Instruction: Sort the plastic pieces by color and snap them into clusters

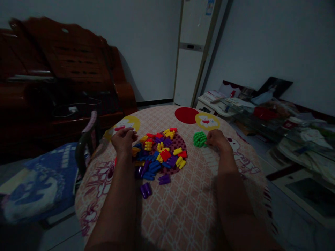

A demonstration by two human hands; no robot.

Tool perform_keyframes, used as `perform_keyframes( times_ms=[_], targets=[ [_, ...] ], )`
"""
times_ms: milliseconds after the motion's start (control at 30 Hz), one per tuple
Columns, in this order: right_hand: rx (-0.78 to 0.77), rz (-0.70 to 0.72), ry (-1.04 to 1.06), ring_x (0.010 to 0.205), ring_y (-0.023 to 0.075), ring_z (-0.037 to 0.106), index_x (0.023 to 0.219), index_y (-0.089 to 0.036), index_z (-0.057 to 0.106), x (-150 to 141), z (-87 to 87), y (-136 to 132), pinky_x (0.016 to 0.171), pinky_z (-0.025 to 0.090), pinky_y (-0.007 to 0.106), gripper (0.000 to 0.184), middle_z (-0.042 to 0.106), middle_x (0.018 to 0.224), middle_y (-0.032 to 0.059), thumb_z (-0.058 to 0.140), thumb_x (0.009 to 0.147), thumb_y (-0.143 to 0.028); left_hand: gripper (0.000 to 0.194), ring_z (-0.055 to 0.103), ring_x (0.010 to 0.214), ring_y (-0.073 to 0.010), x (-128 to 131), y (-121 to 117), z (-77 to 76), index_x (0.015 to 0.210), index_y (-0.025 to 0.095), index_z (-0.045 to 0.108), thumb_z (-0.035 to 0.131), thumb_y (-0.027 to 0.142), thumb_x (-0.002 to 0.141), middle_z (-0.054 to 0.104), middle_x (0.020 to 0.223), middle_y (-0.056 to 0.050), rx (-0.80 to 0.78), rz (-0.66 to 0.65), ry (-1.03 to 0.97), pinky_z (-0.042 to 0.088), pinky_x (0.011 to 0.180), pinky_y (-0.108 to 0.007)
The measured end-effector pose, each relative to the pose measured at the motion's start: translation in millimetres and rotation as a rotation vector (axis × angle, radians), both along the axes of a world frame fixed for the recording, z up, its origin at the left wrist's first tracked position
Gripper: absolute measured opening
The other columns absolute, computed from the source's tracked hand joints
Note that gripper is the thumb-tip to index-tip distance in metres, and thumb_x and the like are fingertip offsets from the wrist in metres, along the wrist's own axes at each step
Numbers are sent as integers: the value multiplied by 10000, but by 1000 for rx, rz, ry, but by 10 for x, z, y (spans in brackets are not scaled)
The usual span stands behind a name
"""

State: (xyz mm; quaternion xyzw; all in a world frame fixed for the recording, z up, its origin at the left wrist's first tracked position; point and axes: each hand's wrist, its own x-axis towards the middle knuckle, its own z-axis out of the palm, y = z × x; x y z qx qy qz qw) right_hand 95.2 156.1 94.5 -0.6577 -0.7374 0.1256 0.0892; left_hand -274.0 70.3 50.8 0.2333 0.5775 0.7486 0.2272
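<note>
One green cluster (201,136), apparently pinched by your right hand (217,138); likely positioning, so steady it next—left hand (123,139) curled, hold unclear.

wooden sofa (70,59), left | tall white unit (188,73), possibly air conditioner | cluttered stand (311,195), right

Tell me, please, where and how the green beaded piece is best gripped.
Probably best to pinch the green beaded piece by its right edge, coming from the right: its bumpy surface should give grip, and the multicoloured pile lies to its left.
</note>
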Motion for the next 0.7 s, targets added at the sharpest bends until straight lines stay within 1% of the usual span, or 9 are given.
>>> perform_keyframes(
  times_ms=[133,200,267,333,433,467,533,633,700],
  targets=[
    [-17,-3,-99,676,162,655,672,-148,718,-40,15,-17,620,452,218,64,695,638,40,779,651,-150,209,570,460,-94,-41,8,-29,750,126,654,609,199,560,635,596,7,12,23,-16,518,490,-221],
    [13,-36,-107,707,176,662,738,-141,734,-16,94,-60,635,453,230,93,709,681,55,782,659,-151,214,573,465,-94,-64,4,-40,758,128,659,603,205,566,643,606,4,2,44,-12,516,489,-220],
    [98,-38,-67,723,181,661,782,-142,736,6,224,-133,644,449,238,92,720,723,69,767,697,-162,226,578,477,-95,-88,-6,-51,776,130,666,603,212,575,652,624,-1,-4,57,-7,516,497,-219],
    [195,11,-4,721,177,655,779,-150,729,-22,370,-226,650,438,245,40,724,748,74,726,756,-183,232,579,482,-95,-111,-15,-64,788,129,666,602,214,581,652,630,-4,-4,63,-14,512,502,-218],
    [309,149,64,745,171,648,768,-163,726,-223,480,-346,674,419,252,117,729,786,71,646,833,-218,223,576,480,-96,-135,-20,-89,785,129,657,599,208,584,644,624,-1,-1,56,-30,503,502,-217],
    [322,202,71,758,168,645,779,-165,729,-329,460,-370,682,411,251,143,731,800,68,623,852,-227,221,576,480,-96,-140,-20,-98,783,130,656,601,207,584,644,624,-2,-1,51,-34,500,502,-218],
    [277,302,49,769,161,637,802,-167,731,-563,325,-396,684,394,248,174,732,820,66,596,881,-243,219,575,478,-97,-147,-18,-114,782,131,656,609,209,583,644,623,-2,3,45,-49,497,500,-218],
    [126,397,-56,785,176,630,806,-159,718,-862,-17,-425,666,371,260,184,722,853,92,632,886,-300,222,571,470,-97,-159,-20,-130,782,131,659,612,208,579,638,609,3,22,54,-82,494,488,-215],
    [69,420,-92,811,192,629,795,-153,699,-976,-225,-465,662,363,268,231,711,888,115,661,881,-364,219,569,467,-97,-164,-26,-131,776,133,659,605,201,575,633,601,7,24,61,-96,491,479,-213]
  ],
)
